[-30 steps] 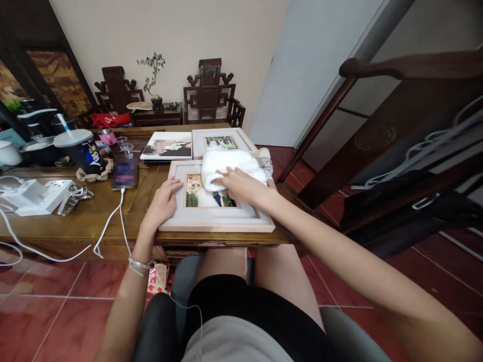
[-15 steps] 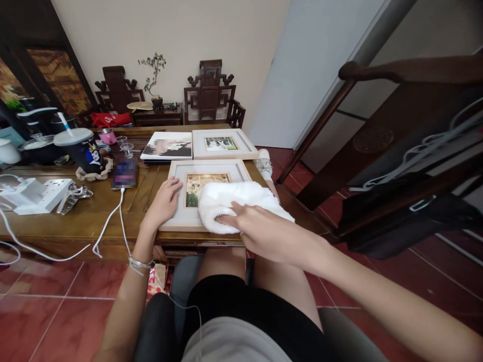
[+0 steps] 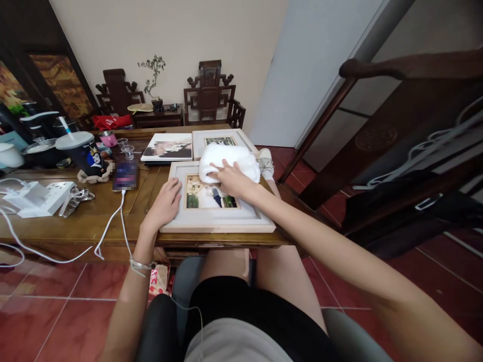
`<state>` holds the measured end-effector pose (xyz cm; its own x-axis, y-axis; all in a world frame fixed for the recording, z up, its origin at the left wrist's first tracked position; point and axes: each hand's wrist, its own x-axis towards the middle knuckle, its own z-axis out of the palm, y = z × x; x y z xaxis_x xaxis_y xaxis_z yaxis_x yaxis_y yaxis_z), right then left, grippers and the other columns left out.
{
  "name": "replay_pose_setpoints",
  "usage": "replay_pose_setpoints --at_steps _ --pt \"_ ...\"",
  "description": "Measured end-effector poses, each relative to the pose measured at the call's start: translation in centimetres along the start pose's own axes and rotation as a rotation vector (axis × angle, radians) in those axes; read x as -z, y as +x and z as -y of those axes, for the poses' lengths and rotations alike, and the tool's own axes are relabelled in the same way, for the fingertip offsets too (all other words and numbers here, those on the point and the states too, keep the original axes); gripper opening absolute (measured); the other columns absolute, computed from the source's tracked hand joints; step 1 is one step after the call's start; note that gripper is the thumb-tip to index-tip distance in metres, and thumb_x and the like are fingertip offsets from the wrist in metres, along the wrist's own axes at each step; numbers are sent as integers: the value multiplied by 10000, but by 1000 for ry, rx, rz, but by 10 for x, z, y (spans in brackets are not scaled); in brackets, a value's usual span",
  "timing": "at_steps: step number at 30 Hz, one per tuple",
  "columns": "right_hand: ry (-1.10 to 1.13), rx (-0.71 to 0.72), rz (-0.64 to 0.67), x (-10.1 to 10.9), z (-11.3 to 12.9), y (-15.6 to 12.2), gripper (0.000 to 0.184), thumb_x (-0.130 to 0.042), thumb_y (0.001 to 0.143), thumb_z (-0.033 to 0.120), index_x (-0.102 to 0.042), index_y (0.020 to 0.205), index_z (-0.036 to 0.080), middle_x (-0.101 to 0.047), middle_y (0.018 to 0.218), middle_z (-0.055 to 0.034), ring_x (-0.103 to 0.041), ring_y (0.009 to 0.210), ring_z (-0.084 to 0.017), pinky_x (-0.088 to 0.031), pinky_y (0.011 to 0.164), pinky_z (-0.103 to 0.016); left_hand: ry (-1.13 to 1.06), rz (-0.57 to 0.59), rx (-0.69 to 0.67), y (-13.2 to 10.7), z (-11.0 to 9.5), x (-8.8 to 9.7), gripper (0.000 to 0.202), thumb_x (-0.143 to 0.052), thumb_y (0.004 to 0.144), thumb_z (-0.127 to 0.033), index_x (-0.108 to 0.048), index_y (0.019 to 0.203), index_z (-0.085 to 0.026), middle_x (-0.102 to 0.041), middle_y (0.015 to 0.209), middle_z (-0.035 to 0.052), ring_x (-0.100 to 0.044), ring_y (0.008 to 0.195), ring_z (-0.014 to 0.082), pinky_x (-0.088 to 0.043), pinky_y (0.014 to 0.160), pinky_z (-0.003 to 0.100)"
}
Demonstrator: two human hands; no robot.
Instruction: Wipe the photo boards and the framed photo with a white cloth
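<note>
A light wooden picture frame (image 3: 219, 225) lies flat at the table's near edge, with a small photo (image 3: 199, 197) inside a wide pale mat. My left hand (image 3: 163, 203) rests on its left rim, fingers laid out over the edge. On the frame's far side is a folded, fluffy white cloth (image 3: 230, 155). My right hand (image 3: 231, 180) presses on this cloth and grips its near edge, fingers partly spread on top. The cloth covers part of the frame's far rim and overlaps the second frame (image 3: 241, 137) behind it.
Left of the frames are a white-covered photo book (image 3: 168, 146), a phone (image 3: 125, 175) on a charging cable, a lidded cup (image 3: 81, 153) and a white power strip (image 3: 45, 198). A wooden chair (image 3: 377, 130) stands at the right.
My right hand has slid the white cloth away from me, from the frame's near right part to its far side, uncovering more of the photo. My left hand has stayed in place.
</note>
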<state>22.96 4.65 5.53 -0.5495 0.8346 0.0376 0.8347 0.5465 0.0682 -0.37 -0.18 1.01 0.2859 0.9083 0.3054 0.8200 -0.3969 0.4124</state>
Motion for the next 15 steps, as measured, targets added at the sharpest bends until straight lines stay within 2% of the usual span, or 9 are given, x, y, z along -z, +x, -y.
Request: replay_pose_setpoints --at_steps 3,5,7,9,10,12,15 --pt "2 62 58 8 16 -28 686 -394 768 -58 -509 1404 172 -332 1557 -136 -310 1369 -436 -336 1005 -648 23 3 2 0 -3 0 499 -333 956 -282 -464 1386 -65 -371 1524 181 -290 1443 260 -221 1202 453" --pt "30 128 111 19 26 -54 715 -397 740 -73 -530 1391 191 -444 1486 -153 -403 1329 -389 -393 990 -566 33 5 -4 1 -3 0 504 -316 961 -287 -456 1390 -63 -363 1529 179 -280 1447 261 -214 1204 456" --pt "95 206 165 34 34 -79 701 -406 734 -68 -568 1359 206 -632 1271 -159 -544 1209 -324 -452 936 -441 42 3 -9 1 -3 -1 507 -307 960 -288 -458 1386 -57 -366 1527 182 -282 1447 264 -213 1204 458" --pt "153 267 195 46 41 -98 673 -415 736 -51 -601 1325 216 -705 1088 -148 -636 1062 -284 -478 857 -362 50 0 -18 1 -3 -2 502 -308 955 -281 -473 1374 -58 -387 1514 185 -293 1441 268 -219 1200 471" --pt "173 287 198 50 45 -105 661 -418 736 -42 -610 1314 216 -710 1060 -147 -652 1020 -277 -480 833 -346 52 -1 -23 1 -2 -2 496 -308 952 -272 -483 1365 -60 -399 1507 185 -299 1438 269 -223 1198 478" --pt "198 301 188 53 52 -111 655 -418 734 -36 -611 1308 213 -699 1095 -154 -646 1038 -281 -479 837 -352 49 -1 -32 1 1 -3 488 -309 940 -240 -504 1347 -53 -420 1492 189 -304 1436 273 -232 1195 484" --pt "193 290 147 44 58 -101 656 -419 742 -32 -576 1338 194 -632 1262 -167 -535 1228 -326 -455 932 -435 21 -11 -49 1 6 -5 488 -316 916 -188 -512 1348 -71 -445 1479 172 -300 1439 264 -238 1194 484"
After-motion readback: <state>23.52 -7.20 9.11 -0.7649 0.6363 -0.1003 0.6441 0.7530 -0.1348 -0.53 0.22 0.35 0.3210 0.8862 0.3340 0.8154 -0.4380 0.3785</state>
